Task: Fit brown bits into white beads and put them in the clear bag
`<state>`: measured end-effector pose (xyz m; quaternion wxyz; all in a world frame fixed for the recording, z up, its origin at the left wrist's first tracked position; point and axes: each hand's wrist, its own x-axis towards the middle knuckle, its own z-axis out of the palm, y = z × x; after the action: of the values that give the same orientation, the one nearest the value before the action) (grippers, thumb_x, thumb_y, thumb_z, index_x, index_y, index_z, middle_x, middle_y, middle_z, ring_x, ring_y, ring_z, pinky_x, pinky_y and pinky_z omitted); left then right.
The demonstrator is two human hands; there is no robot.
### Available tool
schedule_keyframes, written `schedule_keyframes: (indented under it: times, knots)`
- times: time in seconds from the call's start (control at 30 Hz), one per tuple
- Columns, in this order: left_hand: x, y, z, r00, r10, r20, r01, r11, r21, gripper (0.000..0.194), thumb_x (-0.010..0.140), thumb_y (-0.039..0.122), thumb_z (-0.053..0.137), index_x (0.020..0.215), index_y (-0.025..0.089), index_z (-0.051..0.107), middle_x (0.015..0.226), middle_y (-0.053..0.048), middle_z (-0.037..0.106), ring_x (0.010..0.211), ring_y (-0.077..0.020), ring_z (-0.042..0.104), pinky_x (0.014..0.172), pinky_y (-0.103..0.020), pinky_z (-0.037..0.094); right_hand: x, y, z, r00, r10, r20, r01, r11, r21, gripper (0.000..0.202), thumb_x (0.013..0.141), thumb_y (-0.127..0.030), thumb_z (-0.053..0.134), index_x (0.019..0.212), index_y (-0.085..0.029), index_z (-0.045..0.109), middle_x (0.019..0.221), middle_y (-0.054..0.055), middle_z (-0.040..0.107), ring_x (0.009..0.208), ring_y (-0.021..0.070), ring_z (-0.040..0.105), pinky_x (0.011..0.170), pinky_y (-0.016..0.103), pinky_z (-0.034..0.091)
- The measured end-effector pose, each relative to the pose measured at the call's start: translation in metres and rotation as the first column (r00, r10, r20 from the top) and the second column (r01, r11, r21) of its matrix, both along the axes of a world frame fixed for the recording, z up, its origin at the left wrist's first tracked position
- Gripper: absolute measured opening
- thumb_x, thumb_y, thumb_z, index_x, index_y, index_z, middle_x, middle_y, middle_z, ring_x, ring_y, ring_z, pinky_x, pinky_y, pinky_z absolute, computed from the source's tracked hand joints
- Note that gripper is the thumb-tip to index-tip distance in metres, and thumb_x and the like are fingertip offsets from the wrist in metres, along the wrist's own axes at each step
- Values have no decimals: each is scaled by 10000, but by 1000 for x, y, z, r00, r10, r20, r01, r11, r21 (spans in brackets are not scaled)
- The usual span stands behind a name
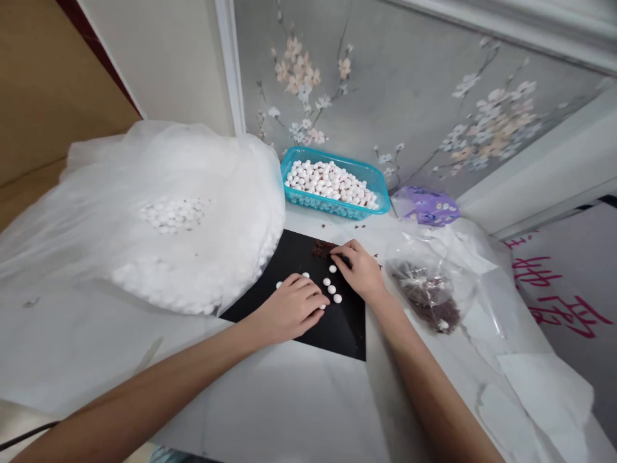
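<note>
On a black mat, my left hand lies palm down with bent fingers, its thumb and fingertips around a small white ball. Other white balls lie loose between my two hands, and a few more show just beyond the left knuckles. My right hand is at the mat's far edge, thumb and forefinger pinched together beside a pile of tiny dark red pieces. Whatever is between those fingertips is too small to make out.
A blue plastic basket full of white balls with reddish bits stands by the wall. To the left is a big translucent bag of white balls. Clear bags of dark red pieces and a purple packet are on the right.
</note>
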<state>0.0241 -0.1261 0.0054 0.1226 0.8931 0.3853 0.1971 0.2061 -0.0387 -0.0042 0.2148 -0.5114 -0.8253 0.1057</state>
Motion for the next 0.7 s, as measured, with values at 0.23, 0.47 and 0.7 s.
schedule_keyframes:
  times: [0.23,0.47,0.7]
  knots:
    - [-1,1,1,999,31,18,-31,1000,-5,199,885,231,414,965,179,589,936,-32,638,937,-178,516,895,-364,322,4,-17,6,966,-84,-244,91,996,17,161,854,-295,476,832,-196,600,842,28,567,613,122,523,582,254,417]
    - [-2,2,0,996,68,53,-68,998,12,180,832,334,519,910,191,598,924,-25,645,932,-180,534,872,-352,340,0,-68,8,810,-215,-545,99,967,-235,160,825,-350,530,810,-201,587,660,-16,567,452,83,416,437,221,366]
    - [0,2,2,992,115,56,-115,993,4,161,865,258,450,871,190,596,884,-19,649,919,-175,543,866,-348,347,-2,-76,5,692,-259,-674,-30,923,-385,178,729,-342,645,831,-195,649,567,-36,536,425,66,365,398,207,320]
